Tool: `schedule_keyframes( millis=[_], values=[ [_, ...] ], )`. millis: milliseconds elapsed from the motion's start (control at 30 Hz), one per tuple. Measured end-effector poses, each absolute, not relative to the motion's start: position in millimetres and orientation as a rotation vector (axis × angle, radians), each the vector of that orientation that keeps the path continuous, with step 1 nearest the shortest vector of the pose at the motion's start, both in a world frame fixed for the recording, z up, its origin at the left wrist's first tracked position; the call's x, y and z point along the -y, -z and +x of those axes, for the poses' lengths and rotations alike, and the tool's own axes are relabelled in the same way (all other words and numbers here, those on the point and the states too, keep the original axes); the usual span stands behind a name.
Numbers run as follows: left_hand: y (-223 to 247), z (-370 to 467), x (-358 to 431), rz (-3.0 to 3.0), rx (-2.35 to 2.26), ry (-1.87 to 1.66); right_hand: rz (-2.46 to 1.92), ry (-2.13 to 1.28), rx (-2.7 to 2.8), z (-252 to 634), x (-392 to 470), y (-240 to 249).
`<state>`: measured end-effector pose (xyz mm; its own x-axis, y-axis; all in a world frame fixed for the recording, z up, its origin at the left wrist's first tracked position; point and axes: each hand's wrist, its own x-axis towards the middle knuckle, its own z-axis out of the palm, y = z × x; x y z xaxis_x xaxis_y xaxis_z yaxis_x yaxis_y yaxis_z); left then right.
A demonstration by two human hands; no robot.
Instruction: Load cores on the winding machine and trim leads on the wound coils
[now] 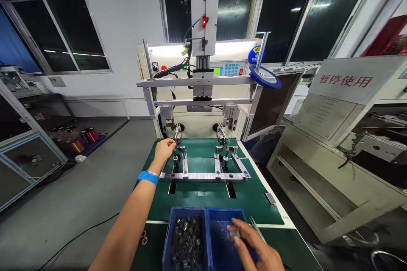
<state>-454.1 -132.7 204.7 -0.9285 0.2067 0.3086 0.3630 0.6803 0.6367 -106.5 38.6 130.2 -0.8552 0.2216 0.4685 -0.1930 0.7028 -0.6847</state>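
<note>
The left hand [164,149] pinches a small part at the left spindle [177,134]. The right hand [254,247], blurred, grip indiscernible, hovers over the right bin [219,237].

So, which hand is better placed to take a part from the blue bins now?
The right hand. It is blurred but hovers over the right blue bin, beside the left bin of dark parts. The left hand is far forward, at the machine's left spindle.

Grey floor [95,186], white wall [127,29], dark windows [63,29] (night outside)
</note>
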Motion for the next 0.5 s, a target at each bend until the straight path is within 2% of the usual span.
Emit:
schedule_keyframes(
  millis=[100,267,500],
  values=[
    [-192.1,-454.0,136.2,-0.477,2.754,0.98,-0.079,-0.706,2.519,-149.7,-69.0,-168.2],
    [-189.2,-453.8,136.1,-0.463,2.776,0.864,-0.343,-0.47,2.636,-265.7,-129.8,-225.4],
    [-188.0,-453.6,134.5,-0.443,2.759,0.818,-0.472,-0.297,2.845,-333.8,-160.5,-245.3]
  ],
)
